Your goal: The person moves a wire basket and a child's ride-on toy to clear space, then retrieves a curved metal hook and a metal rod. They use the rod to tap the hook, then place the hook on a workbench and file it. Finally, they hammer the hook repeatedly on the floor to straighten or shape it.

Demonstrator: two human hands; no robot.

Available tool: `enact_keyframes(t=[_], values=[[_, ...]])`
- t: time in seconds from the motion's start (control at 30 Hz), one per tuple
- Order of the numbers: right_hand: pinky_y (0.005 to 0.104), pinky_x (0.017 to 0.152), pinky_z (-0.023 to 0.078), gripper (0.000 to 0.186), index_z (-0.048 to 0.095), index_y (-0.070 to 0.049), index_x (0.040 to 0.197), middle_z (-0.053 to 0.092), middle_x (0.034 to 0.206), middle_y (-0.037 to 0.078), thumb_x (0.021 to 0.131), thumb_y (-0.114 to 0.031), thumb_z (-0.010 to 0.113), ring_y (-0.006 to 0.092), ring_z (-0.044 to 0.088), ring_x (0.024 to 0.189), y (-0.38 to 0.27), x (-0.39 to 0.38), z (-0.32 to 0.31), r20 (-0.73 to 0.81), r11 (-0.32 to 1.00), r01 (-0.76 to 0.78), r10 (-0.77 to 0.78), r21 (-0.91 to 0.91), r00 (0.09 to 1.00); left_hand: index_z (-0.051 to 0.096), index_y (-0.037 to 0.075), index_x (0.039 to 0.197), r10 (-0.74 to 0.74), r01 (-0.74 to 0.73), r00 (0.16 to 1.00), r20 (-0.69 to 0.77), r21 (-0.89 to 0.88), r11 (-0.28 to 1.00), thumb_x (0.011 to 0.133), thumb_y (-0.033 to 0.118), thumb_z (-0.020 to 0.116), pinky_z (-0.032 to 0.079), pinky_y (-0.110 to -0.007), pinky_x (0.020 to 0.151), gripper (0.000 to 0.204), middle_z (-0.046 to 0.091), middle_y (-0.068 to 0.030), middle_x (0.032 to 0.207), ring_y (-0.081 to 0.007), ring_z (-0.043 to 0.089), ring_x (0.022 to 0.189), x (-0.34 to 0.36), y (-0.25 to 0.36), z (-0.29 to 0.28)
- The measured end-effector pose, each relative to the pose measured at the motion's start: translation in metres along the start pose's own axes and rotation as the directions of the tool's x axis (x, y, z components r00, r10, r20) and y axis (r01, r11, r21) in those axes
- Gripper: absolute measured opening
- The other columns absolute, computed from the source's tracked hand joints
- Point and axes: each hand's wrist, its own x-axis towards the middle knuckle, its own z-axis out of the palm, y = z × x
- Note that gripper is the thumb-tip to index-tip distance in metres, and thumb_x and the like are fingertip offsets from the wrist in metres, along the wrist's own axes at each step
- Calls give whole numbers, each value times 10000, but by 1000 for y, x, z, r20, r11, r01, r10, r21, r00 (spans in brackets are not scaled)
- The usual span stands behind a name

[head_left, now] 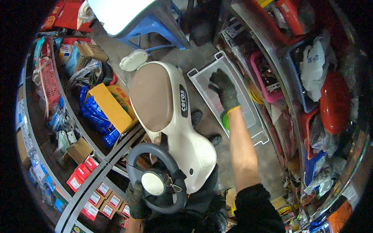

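In front of me stands a cream ride-on toy (200, 155) with a brown seat (150, 99). Its dark grey steering wheel (146, 149) has a cream round hub. My left hand (138, 202), in a dark work glove, is closed on the lower left of the wheel rim. Out to the right, my right hand (225, 87), gloved too, is stretched over a white wire-mesh rack (208, 92) with fingers apart and nothing visible in them. Whether it touches the mesh I cannot tell. A round green thing (225, 121) shows partly behind my right forearm.
Shelves on the left hold a yellow carton (110, 110), blue plastic packs (97, 116) and small boxes. The right shelves carry a pink basket (268, 77), a blue basket (297, 77) and a red rounded object (334, 103). A blue stool (155, 31) stands ahead.
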Motion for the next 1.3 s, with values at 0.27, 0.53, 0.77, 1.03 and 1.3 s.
enact_keyframes(t=[0.27, 0.53, 0.77, 1.03, 1.3], values=[[416, 1110, 412, 663, 432, -16, 1482, 536, 1435, 199, 953, -335, 674, 322, 504, 1325, -68, -281, 53, -95, 716, -686, 680, -130, 727, 564, -22, 1298, 11, -12, 998, 58, 16, 1000, 946, 291, 686, 550, -358, 834, 486, 685, -106, 1104, -211, 668, 956, -45, 1, -25], [409, 877, 555, 613, 484, -21, 1427, 631, 1279, 150, 911, -218, 750, 281, 646, 1063, -122, -437, 109, -452, 699, -513, 714, 499, 534, 618, -9, 1243, 52, -137, 948, 313, 256, 957, 939, 265, 676, 526, -326, 793, 414, 696, -69, 1037, -155, 635, 894, -109, -7, -25], [382, 915, 527, 525, 597, 8, 1326, 665, 1223, 128, 874, -188, 779, 239, 646, 1039, -132, -497, 89, -669, 861, -311, 508, 402, 542, 632, -19, 1222, 12, -270, 873, 488, 464, 844, 949, 259, 663, 531, -347, 807, 390, 702, -87, 1057, -164, 640, 915, -132, -14, -3], [373, 870, 509, 452, 652, 45, 1219, 702, 1109, 103, 879, -230, 766, 218, 649, 966, -124, -485, 40, -797, 903, -278, 423, 329, 430, 593, -27, 1247, 58, -294, 776, 628, 280, 914, 964, 278, 659, 544, -315, 753, 421, 677, -87, 1058, -154, 637, 880, -102, -40, 85], [375, 912, 520, 590, 606, 62, 1295, 695, 1200, 154, 864, -303, 777, 243, 655, 1034, -105, -379, -86, -782, 934, -352, 262, 58, 566, 569, 43, 1296, -86, 198, 747, 659, -97, 975, 942, 147, 701, 572, -398, 767, 391, 672, -85, 1129, -216, 668, 935, -11, -97, 180]])
